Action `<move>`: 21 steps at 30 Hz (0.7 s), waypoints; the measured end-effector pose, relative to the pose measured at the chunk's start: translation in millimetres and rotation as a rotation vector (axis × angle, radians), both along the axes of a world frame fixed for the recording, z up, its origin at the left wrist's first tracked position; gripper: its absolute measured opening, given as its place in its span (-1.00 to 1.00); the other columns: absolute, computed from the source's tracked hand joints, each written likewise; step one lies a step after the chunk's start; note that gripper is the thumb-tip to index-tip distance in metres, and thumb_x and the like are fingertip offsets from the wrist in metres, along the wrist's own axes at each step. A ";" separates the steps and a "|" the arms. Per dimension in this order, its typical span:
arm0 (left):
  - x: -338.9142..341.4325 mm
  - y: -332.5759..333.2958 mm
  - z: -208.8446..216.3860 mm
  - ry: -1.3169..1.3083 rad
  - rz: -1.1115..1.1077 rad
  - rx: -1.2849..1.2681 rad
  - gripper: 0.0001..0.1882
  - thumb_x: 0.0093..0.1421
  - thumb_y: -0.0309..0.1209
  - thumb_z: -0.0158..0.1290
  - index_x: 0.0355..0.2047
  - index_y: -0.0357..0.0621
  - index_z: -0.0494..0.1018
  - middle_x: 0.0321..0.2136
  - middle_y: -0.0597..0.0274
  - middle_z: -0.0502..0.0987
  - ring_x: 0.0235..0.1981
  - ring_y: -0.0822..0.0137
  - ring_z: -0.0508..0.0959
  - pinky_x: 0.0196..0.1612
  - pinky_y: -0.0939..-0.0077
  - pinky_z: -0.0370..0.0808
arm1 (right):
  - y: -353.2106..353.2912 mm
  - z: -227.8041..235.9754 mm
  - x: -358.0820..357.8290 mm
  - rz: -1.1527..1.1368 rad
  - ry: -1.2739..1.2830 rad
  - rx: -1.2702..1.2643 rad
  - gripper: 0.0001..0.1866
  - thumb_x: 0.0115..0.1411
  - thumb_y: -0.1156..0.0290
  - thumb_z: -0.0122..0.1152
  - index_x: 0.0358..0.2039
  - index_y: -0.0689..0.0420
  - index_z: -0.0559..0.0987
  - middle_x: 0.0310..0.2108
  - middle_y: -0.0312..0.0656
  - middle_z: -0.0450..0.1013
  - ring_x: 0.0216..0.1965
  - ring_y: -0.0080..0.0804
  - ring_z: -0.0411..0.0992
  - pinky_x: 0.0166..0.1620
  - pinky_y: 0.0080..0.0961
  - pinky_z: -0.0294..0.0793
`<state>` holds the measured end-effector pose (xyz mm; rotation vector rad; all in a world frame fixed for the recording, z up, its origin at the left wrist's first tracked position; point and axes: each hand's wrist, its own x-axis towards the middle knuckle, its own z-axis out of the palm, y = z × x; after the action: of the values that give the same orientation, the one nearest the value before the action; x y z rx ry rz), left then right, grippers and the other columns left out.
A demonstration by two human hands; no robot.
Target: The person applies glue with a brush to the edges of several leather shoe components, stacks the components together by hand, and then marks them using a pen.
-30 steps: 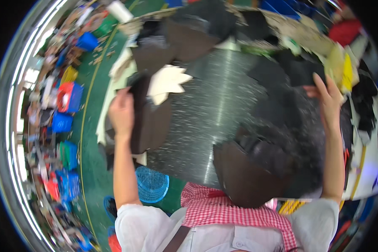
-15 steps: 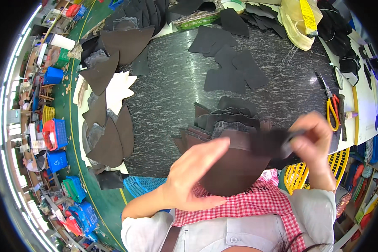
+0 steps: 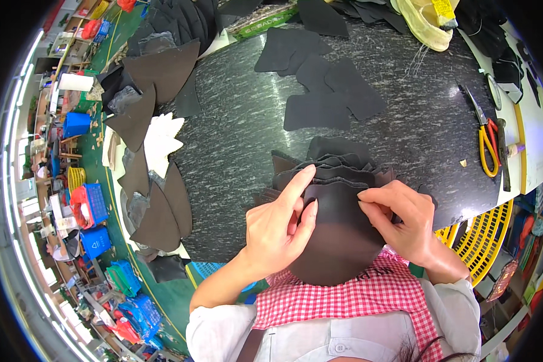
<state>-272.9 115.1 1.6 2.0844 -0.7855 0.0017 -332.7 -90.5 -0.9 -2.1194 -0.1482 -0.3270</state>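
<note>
In front of my body a dark brown, round-ended leather piece (image 3: pixel 329 262) reaches over the table's near edge. A black piece (image 3: pixel 338 198) lies flat across its upper part. My right hand (image 3: pixel 407 217) pinches the right edge of this black piece between thumb and fingertips. At its left edge is my left hand (image 3: pixel 277 228), index finger stretched forward, thumb apart and the other fingers curled. Just beyond both hands lies a layered stack of black pieces (image 3: pixel 339 148), with brown corners showing at its sides.
Loose black pieces (image 3: pixel 317 113) lie farther out on the dark speckled table (image 3: pixel 235 145). Brown pieces (image 3: pixel 157 220) overlap along the left edge. Yellow-handled scissors (image 3: pixel 489 148) rest at the right. A yellow basket (image 3: pixel 485 235) stands below the right edge.
My right hand has come in from the right with the black piece, which now lies over the brown one. My left hand has moved forward to its left edge. The view has shifted slightly.
</note>
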 end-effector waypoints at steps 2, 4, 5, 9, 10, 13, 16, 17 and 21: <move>0.6 -3.2 2.3 0.043 0.037 0.019 -0.37 -0.02 -0.65 0.16 0.13 -0.22 0.32 -0.74 0.40 0.32 -0.79 0.55 0.31 -0.70 0.62 0.28 | -0.4 -1.6 0.3 -0.010 0.011 0.008 -0.80 -0.04 0.64 0.31 -0.35 0.18 0.57 -0.60 -0.27 0.42 -0.69 -0.56 0.37 -0.64 -0.66 0.33; 1.5 -5.1 2.6 0.043 0.033 0.032 -0.36 -0.02 -0.65 0.15 0.14 -0.22 0.31 -0.74 0.40 0.32 -0.80 0.55 0.32 -0.69 0.62 0.29 | -0.8 -2.5 0.4 -0.019 0.020 0.015 -0.80 -0.04 0.64 0.32 -0.35 0.18 0.57 -0.60 -0.27 0.41 -0.69 -0.55 0.37 -0.65 -0.65 0.32; 1.8 -5.8 2.4 0.040 0.029 0.042 -0.36 -0.02 -0.65 0.15 0.14 -0.22 0.31 -0.74 0.40 0.32 -0.80 0.55 0.32 -0.69 0.61 0.29 | -1.2 -2.8 0.2 -0.020 0.028 0.011 -0.80 -0.04 0.64 0.31 -0.36 0.18 0.57 -0.60 -0.27 0.41 -0.69 -0.54 0.37 -0.65 -0.65 0.32; 0.0 -6.6 3.7 0.058 0.039 0.056 -0.35 -0.02 -0.65 0.15 0.15 -0.21 0.30 -0.73 0.39 0.32 -0.79 0.54 0.32 -0.69 0.60 0.30 | -1.3 -2.6 0.2 -0.017 0.021 -0.013 -0.81 -0.04 0.63 0.31 -0.36 0.18 0.56 -0.58 -0.25 0.41 -0.69 -0.50 0.37 -0.65 -0.61 0.32; 0.0 -7.3 4.7 0.052 0.039 0.082 -0.36 -0.01 -0.64 0.15 0.14 -0.20 0.31 -0.73 0.39 0.32 -0.79 0.53 0.33 -0.69 0.59 0.31 | -0.9 -1.4 0.5 -0.016 0.020 -0.013 -0.81 -0.04 0.63 0.31 -0.36 0.18 0.56 -0.58 -0.25 0.41 -0.69 -0.50 0.37 -0.65 -0.61 0.32; 2.1 -10.5 7.7 -0.032 0.027 0.164 -0.39 -0.01 -0.62 0.14 0.12 -0.19 0.34 -0.70 0.36 0.35 -0.77 0.49 0.35 -0.69 0.60 0.31 | -2.8 3.9 0.9 -0.002 -0.004 -0.171 -0.79 -0.05 0.63 0.31 -0.35 0.17 0.57 -0.58 -0.25 0.39 -0.65 -0.42 0.38 -0.59 -0.55 0.37; 2.9 7.1 19.5 -0.187 0.030 0.419 -0.42 -0.02 -0.53 0.17 0.08 -0.18 0.37 -0.63 0.33 0.42 -0.70 0.38 0.42 -0.60 0.50 0.38 | -38.2 5.1 -17.6 0.017 -0.018 -0.150 -0.65 -0.15 0.60 0.40 -0.27 0.18 0.57 -0.39 -0.16 0.43 -0.51 -0.35 0.44 -0.48 -0.53 0.43; 6.0 20.5 25.3 -0.261 0.133 0.442 -0.41 -0.03 -0.48 0.19 0.08 -0.18 0.36 -0.55 0.28 0.46 -0.59 0.31 0.47 -0.48 0.43 0.42 | -57.7 9.4 -31.0 0.058 -0.014 -0.229 -0.56 -0.28 0.55 0.47 -0.28 0.17 0.58 -0.30 -0.13 0.43 -0.39 -0.28 0.46 -0.33 -0.43 0.48; 3.5 128.2 13.6 -0.370 0.766 0.518 -0.32 -0.03 -0.30 0.26 0.09 -0.24 0.31 -0.08 -0.02 0.42 -0.07 0.02 0.44 0.00 0.21 0.36 | -94.9 8.0 -80.0 0.177 0.224 -0.459 -0.54 -0.35 0.44 0.47 -0.31 0.12 0.59 -0.15 -0.11 0.47 -0.11 -0.15 0.45 -0.08 -0.17 0.40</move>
<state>-269.4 243.2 15.2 2.8115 -0.1393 0.6801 -412.7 -185.5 7.2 -2.5550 -0.3004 0.0595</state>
